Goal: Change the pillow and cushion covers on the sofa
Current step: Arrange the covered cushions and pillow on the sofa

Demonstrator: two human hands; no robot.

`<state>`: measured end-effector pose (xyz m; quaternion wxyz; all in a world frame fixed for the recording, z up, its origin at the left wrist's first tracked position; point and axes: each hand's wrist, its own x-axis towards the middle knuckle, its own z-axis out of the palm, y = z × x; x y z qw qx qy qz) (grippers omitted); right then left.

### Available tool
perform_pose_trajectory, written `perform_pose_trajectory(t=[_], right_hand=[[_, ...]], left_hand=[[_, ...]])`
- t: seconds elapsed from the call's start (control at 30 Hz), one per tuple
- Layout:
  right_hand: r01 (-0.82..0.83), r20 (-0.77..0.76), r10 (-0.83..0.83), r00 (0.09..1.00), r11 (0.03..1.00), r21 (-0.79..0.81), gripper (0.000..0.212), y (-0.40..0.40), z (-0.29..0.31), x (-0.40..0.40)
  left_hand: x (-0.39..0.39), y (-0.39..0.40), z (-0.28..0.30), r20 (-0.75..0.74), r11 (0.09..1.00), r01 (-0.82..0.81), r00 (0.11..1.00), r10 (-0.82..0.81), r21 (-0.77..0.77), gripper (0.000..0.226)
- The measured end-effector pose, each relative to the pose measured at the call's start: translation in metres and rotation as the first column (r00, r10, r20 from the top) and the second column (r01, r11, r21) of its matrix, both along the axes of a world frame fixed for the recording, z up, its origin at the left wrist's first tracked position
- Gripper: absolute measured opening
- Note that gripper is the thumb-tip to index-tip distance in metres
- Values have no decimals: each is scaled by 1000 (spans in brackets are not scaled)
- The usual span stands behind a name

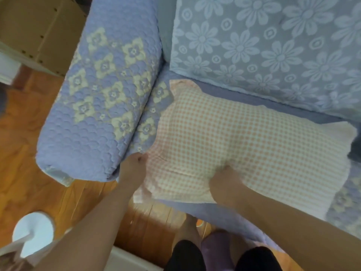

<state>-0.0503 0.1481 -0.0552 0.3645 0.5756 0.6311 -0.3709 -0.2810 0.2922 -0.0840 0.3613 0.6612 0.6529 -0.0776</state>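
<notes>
The pillow [244, 153] lies flat on the sofa seat, just in front of the big back cushion [273, 49]. Its cover is soft cloth with small pink and white checks. It is a long puffy shape with floppy corners, and one end has a plain white flap.

My left hand [134, 165] is at the end of the pillow next to the sofa arm [101, 98]. Its grip is clenched on the edge of the checked cover. My right hand [224, 180] is on the near side of the pillow, with its fingers dug down into the cloth, so I cannot tell if that grip is grasping or just pressing. Both my arms reach straight out.

The sofa arm is round and quilted, blue with cream flower shapes. The back cushion is pale blue with fuzzy daisies. Beside the sofa arm is an orange wood floor [29, 153].
</notes>
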Motion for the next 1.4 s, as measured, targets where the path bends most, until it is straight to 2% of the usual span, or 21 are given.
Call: perform_pose_trajectory(t=[0.1, 0.17, 0.23, 0.3, 0.33, 0.37, 0.43, 0.47, 0.5, 0.57, 0.63, 0.7, 0.77, 0.83, 0.93, 1.07, 1.17, 1.23, 1.3, 1.37, 1.4], right_hand=[[167, -209, -152, 966, 984, 57, 36, 16, 18, -5], [411, -373, -296, 879, 867, 281, 33, 45, 33, -8], [569, -524, -254, 813, 532, 627, 28, 75, 42, -14], [644, -619, -178, 765, 186, 742, 33, 93, 44, -15], [621, -603, -152, 783, 147, 770, 34, 86, 35, -5], [529, -497, -184, 848, 241, 814, 38, 63, 16, 13], [358, -194, -319, 928, 617, 701, 54, -20, -28, 72], [385, -54, -429, 902, 740, 552, 56, -70, -48, 106], [475, 95, -561, 822, 769, 427, 56, -114, -58, 135], [669, 251, -740, 624, 672, 318, 58, -149, -61, 173], [729, 187, -825, 533, 560, 393, 56, -126, -44, 179], [652, -4, -834, 551, 428, 626, 49, -81, -25, 169], [614, -240, -738, 631, 286, 735, 50, -40, -8, 147], [568, -382, -556, 738, 206, 797, 50, -14, -1, 128], [518, -349, -481, 804, 281, 808, 50, -31, -23, 147], [646, -1, -762, 647, 548, 531, 65, -176, -109, 225], [690, 40, -790, 612, 558, 461, 63, -187, -123, 244], [731, -118, -857, 503, 349, 586, 61, -165, -103, 235], [738, -331, -911, 246, -45, 673, 57, -174, -90, 236], [741, -462, -861, -214, -451, 498, 63, -206, -85, 246], [719, -442, -752, -490, -635, 283, 70, -223, -83, 249]], left_hand=[[-13, -4, -7, -179, 999, 51, 982, -52, -11, 24], [-5, -7, -7, -189, 982, 101, 979, -71, 158, 29], [34, -16, -7, -28, 918, 179, 983, -181, 355, 45], [89, -26, -8, 102, 852, 277, 929, -356, 444, 52], [112, -31, -13, 68, 814, 391, 885, -460, 429, 51], [128, -38, -20, -9, 757, 535, 819, -574, 375, 53], [139, -49, -35, -140, 597, 777, 625, -768, 197, 58], [139, -49, -40, -166, 549, 832, 554, -816, 83, 57], [139, -49, -40, -183, 527, 849, 515, -837, -22, 56], [147, -48, -38, -271, 530, 832, 478, -835, -163, 57], [165, -51, -23, -392, 594, 773, 487, -781, -223, 58], [189, -56, -4, -459, 631, 773, 540, -706, -61, 50], [218, -65, 6, -338, 589, 771, 636, -694, 243, 41], [251, -80, 7, -172, 544, 741, 641, -748, 394, 57], [276, -105, -17, -173, 537, 801, 587, -791, 265, 77], [249, -130, -63, -303, 466, 870, 492, -816, 158, 61], [259, -138, -63, -393, 494, 868, 470, -790, 46, 62], [280, -137, -43, -404, 596, 803, 546, -734, 3, 64], [297, -138, -26, -372, 598, 795, 589, -718, 104, 66], [305, -142, -21, -265, 570, 804, 595, -759, 171, 66], [304, -144, -23, -234, 563, 808, 589, -774, 172, 64]])
